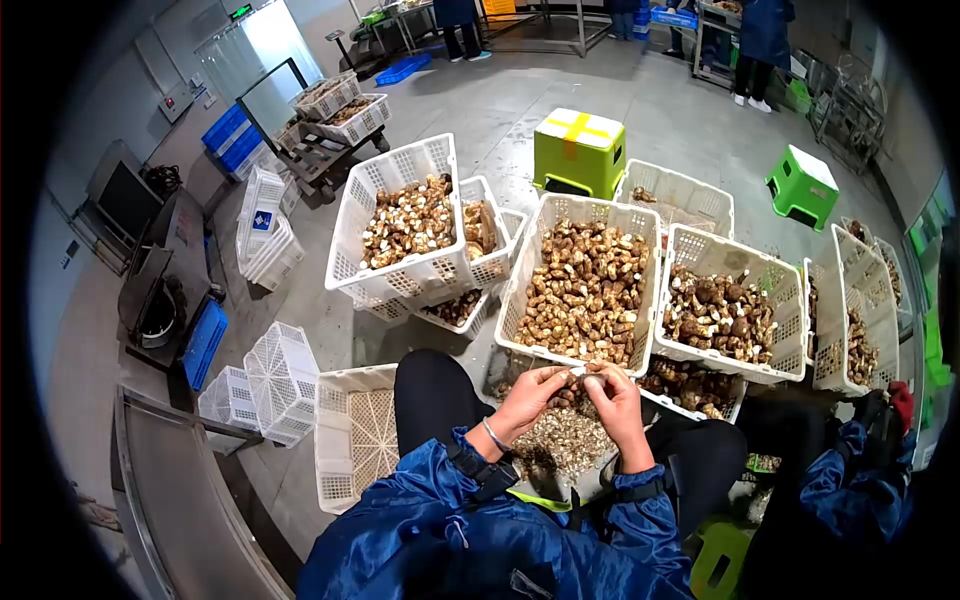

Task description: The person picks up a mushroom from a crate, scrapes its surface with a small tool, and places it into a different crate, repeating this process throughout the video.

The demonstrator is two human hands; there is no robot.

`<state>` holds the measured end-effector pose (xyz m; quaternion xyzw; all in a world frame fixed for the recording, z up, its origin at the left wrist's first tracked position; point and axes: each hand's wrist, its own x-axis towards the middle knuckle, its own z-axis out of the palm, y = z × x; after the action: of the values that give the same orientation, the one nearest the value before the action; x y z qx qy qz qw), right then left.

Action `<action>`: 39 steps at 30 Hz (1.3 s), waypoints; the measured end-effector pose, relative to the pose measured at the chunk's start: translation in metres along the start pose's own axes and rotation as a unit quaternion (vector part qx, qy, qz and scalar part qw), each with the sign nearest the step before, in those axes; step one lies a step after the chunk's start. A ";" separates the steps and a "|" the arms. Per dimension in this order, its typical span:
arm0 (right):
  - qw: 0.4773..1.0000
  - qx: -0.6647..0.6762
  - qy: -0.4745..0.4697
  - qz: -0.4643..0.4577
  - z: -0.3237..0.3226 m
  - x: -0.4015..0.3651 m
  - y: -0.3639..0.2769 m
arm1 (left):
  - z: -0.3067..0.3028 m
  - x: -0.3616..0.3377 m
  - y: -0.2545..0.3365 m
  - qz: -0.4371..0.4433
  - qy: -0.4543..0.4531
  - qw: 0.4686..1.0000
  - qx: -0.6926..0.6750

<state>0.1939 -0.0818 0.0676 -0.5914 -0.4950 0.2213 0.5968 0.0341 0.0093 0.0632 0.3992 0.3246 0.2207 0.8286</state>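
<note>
My left hand [522, 405] and my right hand [618, 408] meet in front of me, both with fingers closed on a small brown-and-white mushroom [577, 373]. Fingertips cover much of it; whether a small blade is also in my right hand I cannot tell. Under them, between my knees, lies a heap of pale trimmings [568, 440]. Just beyond my fingers stands a white plastic crate [508, 305] filled with brown mushrooms [585, 285]. To its right, another crate [730, 368] holds darker mushrooms [722, 312], stacked over a lower crate of them.
Left of the full crate stand more stacked mushroom crates [350, 240]. Beside my left knee sits a bare white crate [355, 440]. Green stools [578, 160] stand beyond. At right, a co-worker's blue sleeve [855, 490] is close. A loaded cart [325, 160] is far left.
</note>
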 end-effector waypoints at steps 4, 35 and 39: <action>0.991 0.031 0.024 0.130 -0.001 -0.003 0.002 | 0.001 0.000 -0.003 -0.011 -0.001 1.000 0.000; 0.991 -0.085 -0.065 0.077 0.006 -0.008 0.005 | -0.085 0.083 0.142 0.209 0.074 0.872 -0.437; 0.989 -0.092 -0.093 0.069 0.006 -0.001 0.002 | -0.100 0.157 0.117 0.171 0.072 0.931 -0.315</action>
<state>0.1888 -0.0793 0.0640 -0.6535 -0.5245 0.2692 0.4747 0.0593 0.2275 0.0533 0.1503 0.2246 0.4779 0.8358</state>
